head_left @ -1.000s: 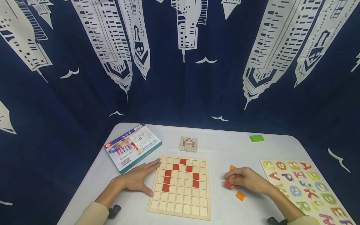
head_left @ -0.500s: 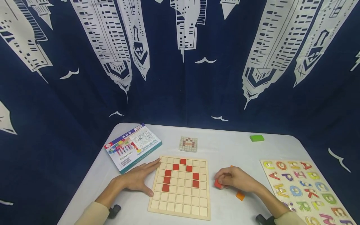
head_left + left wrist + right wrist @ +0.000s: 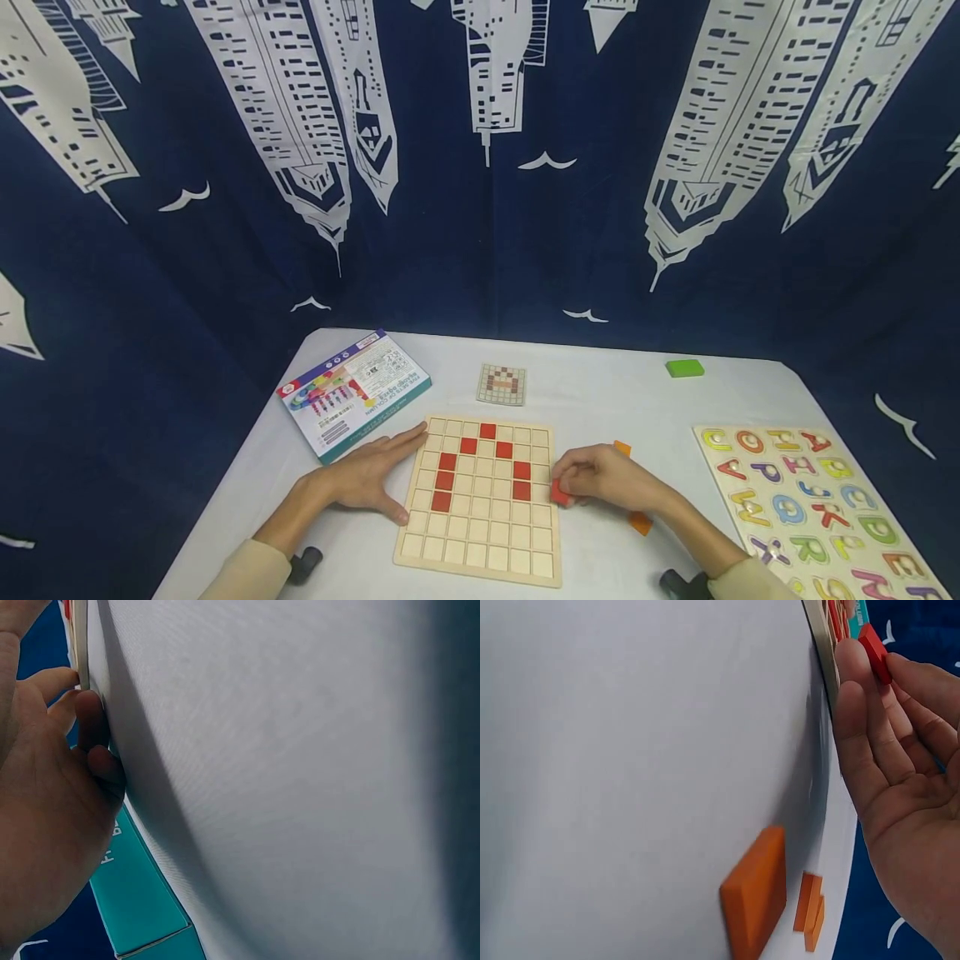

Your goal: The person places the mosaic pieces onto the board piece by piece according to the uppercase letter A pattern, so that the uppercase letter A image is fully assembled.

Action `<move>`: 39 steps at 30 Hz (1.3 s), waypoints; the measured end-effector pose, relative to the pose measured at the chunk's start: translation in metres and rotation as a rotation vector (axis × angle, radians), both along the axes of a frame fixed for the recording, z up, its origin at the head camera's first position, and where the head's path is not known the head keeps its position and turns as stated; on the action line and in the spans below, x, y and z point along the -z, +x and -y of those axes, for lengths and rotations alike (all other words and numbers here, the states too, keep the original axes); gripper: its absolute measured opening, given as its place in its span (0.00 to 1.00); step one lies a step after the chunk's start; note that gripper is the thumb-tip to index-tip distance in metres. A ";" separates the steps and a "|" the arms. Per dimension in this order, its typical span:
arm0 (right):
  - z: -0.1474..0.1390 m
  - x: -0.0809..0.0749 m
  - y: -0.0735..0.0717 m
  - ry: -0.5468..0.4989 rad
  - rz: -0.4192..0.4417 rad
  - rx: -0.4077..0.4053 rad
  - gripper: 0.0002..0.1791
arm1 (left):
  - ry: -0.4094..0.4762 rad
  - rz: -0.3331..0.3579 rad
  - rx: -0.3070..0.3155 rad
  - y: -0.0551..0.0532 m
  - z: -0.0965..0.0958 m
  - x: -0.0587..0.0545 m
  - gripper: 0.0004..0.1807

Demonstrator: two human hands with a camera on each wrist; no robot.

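A wooden grid board [image 3: 480,554] lies on the table with several red square tiles [image 3: 487,431] set in its cells in an arch. My left hand [image 3: 363,477] rests at the board's left edge, fingers spread, thumb and fingertips touching the rim. Between thumb and fingers, my right hand [image 3: 611,477] pinches a loose red tile [image 3: 560,492] right at the board's right edge. The right wrist view shows that red tile [image 3: 874,654] held tilted. Orange tiles [image 3: 756,894] lie on the table by the right hand, partly hidden behind it in the head view.
A small pattern card [image 3: 502,384] lies beyond the board. A colourful box [image 3: 356,392] sits at the back left, close to the left hand. An alphabet puzzle board [image 3: 817,500] lies at the right, and a green block [image 3: 685,368] at the back right.
My right hand has moved left with the red tile, from beside the orange tiles to the board's right edge. The left hand has stayed in place.
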State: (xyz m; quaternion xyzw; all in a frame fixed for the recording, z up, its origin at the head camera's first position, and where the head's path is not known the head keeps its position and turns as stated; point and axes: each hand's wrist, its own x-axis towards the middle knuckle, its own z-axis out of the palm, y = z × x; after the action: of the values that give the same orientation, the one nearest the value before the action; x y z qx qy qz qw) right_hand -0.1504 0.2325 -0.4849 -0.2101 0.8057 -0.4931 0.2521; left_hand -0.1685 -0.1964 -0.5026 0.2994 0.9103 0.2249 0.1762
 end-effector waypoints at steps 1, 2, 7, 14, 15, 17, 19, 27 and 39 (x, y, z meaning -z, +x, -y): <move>0.002 0.000 0.000 -0.008 0.003 -0.001 0.10 | 0.002 0.002 -0.001 0.000 0.000 0.000 0.72; 0.004 0.001 0.000 -0.017 0.011 -0.003 0.10 | 0.004 0.003 0.000 0.000 0.000 0.000 0.72; 0.014 0.001 0.002 -0.025 0.003 -0.020 0.09 | 0.011 0.008 0.003 0.000 0.000 0.000 0.71; 0.030 0.001 0.004 -0.007 -0.043 -0.035 0.07 | 0.013 0.007 0.005 0.000 0.001 -0.001 0.71; 0.032 0.001 0.005 -0.012 -0.042 -0.038 0.07 | 0.015 0.009 0.006 0.000 0.001 -0.001 0.71; 0.036 0.001 0.006 -0.029 -0.032 -0.047 0.06 | 0.014 0.008 0.008 0.000 0.001 -0.001 0.71; 0.039 0.001 0.006 -0.035 -0.036 -0.058 0.06 | 0.012 0.007 0.010 0.000 0.001 -0.001 0.71; 0.050 0.004 0.007 -0.013 -0.098 -0.071 0.05 | 0.010 0.005 0.010 -0.001 0.001 -0.001 0.71; 0.058 0.008 0.009 0.133 -0.283 -0.085 0.04 | 0.014 0.004 0.014 0.000 0.000 -0.002 0.71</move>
State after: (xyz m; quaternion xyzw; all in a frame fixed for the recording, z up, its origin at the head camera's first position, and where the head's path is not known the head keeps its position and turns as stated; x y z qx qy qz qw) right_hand -0.1410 0.1744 -0.4928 -0.2944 0.8545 -0.3928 0.1700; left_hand -0.1683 -0.1965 -0.5010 0.3066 0.9063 0.2305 0.1775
